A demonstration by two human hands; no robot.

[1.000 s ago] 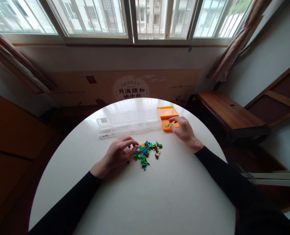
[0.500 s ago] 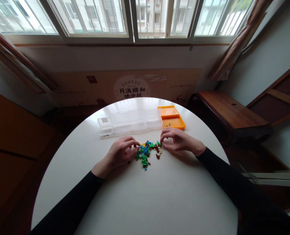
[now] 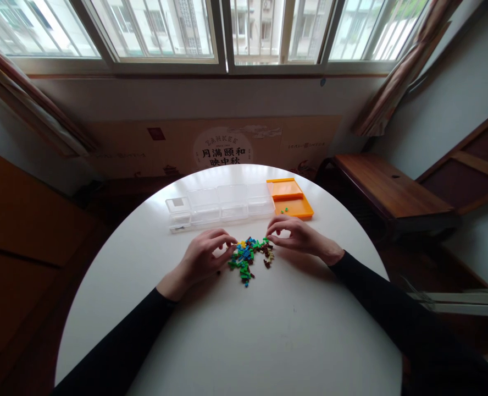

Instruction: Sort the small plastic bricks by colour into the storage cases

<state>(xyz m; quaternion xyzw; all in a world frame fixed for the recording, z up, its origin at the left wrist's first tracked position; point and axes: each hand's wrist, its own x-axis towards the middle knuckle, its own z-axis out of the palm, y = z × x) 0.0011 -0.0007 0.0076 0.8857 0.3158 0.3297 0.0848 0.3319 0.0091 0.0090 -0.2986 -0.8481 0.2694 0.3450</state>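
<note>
A loose pile of small toy building bricks [image 3: 246,253] in green, blue, yellow, brown and beige lies on the white round table [image 3: 244,341]. My left hand [image 3: 205,256] rests at the pile's left edge, fingers curved and thumb apart from the index finger, the tips close to yellow and blue bricks. At the pile's upper right, my right hand [image 3: 299,239] has its thumb and index finger brought together at a small green brick [image 3: 265,240]. Its other fingers are curled. Behind it stands an orange tray [image 3: 299,206] holding a few small green pieces [image 3: 284,210].
A clear plastic compartment box [image 3: 221,206] lies left of the orange tray, along the table's far side. Beyond the table are a printed cardboard panel [image 3: 145,143] and a window. A wooden bench [image 3: 392,184] stands at the right.
My right hand has shifted slightly left, and its thumb and index finger have drawn closer together at the green brick. My left hand stays nearly where it was.
</note>
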